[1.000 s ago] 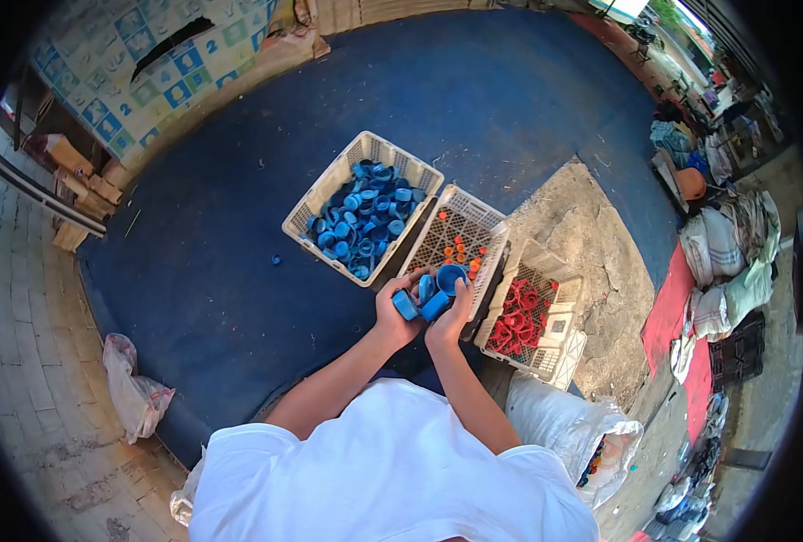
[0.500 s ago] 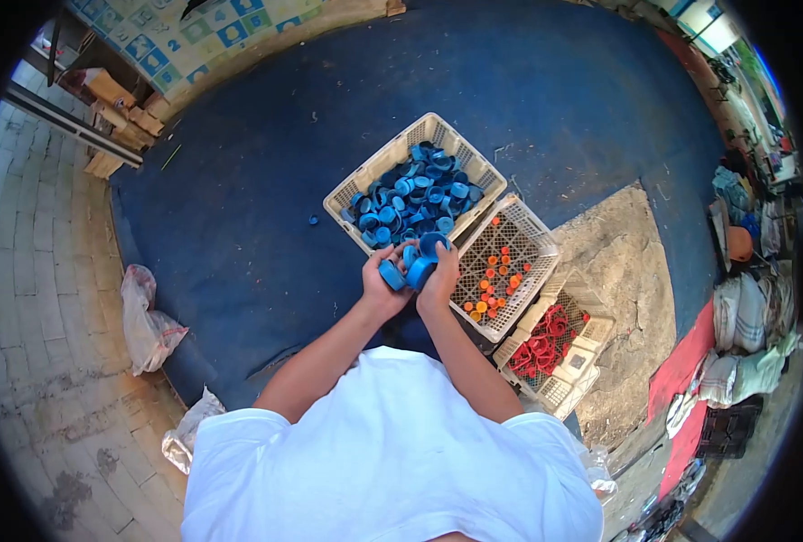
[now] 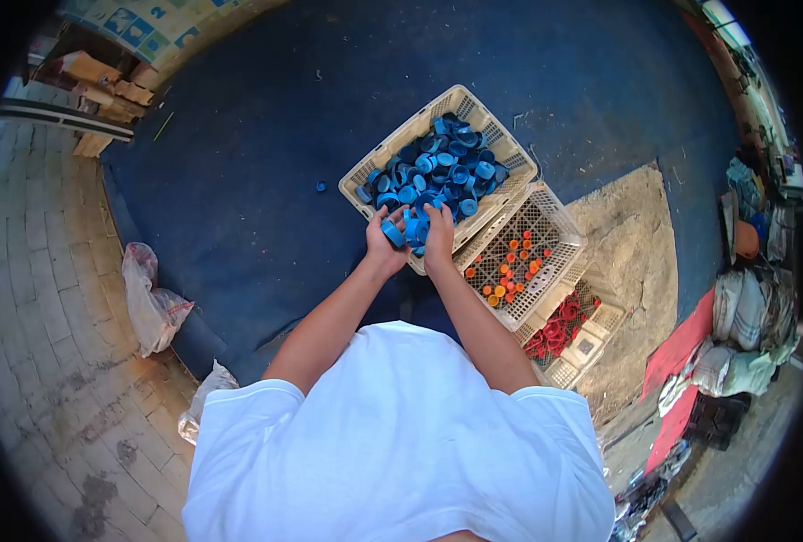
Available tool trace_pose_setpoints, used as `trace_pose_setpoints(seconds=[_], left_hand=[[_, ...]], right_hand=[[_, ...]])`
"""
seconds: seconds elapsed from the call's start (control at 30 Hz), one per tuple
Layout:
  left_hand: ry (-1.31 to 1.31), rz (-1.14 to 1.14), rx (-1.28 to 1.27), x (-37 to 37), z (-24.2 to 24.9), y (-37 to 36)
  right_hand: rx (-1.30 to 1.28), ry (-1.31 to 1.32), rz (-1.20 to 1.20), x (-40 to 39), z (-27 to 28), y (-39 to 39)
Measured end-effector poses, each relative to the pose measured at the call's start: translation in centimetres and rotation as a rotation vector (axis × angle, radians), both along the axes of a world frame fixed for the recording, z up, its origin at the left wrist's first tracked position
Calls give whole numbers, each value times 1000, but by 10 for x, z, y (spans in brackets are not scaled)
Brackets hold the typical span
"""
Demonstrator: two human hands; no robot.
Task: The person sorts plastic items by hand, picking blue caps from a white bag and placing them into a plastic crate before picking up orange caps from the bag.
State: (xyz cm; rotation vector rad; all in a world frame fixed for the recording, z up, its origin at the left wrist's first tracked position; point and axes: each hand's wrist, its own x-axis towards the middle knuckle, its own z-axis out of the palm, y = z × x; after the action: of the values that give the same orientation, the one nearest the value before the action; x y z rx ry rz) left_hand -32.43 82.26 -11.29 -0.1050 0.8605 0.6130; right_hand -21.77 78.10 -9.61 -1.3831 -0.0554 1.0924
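Observation:
Both my hands are cupped together at the near edge of a cream plastic crate (image 3: 501, 126) heaped with blue bottle caps (image 3: 433, 163). My left hand (image 3: 384, 248) curls around a wide blue cap (image 3: 392, 234), its fingers partly hidden. Opposite it, my right hand (image 3: 438, 239) has its fingers bent over more blue caps (image 3: 417, 228). The held caps sit between the two palms, close against the pile, so where handful and heap divide is hard to tell.
To the right stands a second crate (image 3: 564, 212) with scattered orange caps (image 3: 512, 269). Beyond it, a third crate (image 3: 591, 348) holds red plastic rings (image 3: 560, 332). One stray blue cap (image 3: 321, 186) lies on the blue mat (image 3: 239, 181). A plastic bag (image 3: 149, 303) rests at left.
My hands have moved forward with the blue caps, from in front of the crate to over its near edge. The view has shifted slightly.

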Motion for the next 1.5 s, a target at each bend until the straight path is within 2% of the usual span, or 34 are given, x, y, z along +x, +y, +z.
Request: trace_pose_setpoints(seconds=[0.07,0.17,0.47,0.63,0.73,0.93,1.03,1.13,1.27,1.5], left_hand=[[-2,20,-38,-7,-13,16],[-14,-68,-2,-18,-18,38],[-5,-146,-49,-35,-53,81],[-46,-136,-81,-33,-51,93],[111,-120,-151,-30,-45,96],[113,-177,-79,-40,-55,92],[168,-245,-90,-44,-58,92],[272,-356,-65,-43,-57,95],[217,-406,-74,-39,-51,104],[95,-447,-130,-13,-30,115]], right_hand=[[-45,-32,5,-8,1,15],[-65,-64,-3,-20,-29,37],[-195,-174,88,-35,-47,80],[-233,-161,63,-35,-46,88],[-237,-102,81,-36,-46,88],[-236,-103,92,-35,-70,87],[-257,-124,92,-35,-70,82],[-304,-120,200,-26,-62,68],[-308,-69,147,-12,-51,35],[-282,-13,-198,-1,-34,-42]])
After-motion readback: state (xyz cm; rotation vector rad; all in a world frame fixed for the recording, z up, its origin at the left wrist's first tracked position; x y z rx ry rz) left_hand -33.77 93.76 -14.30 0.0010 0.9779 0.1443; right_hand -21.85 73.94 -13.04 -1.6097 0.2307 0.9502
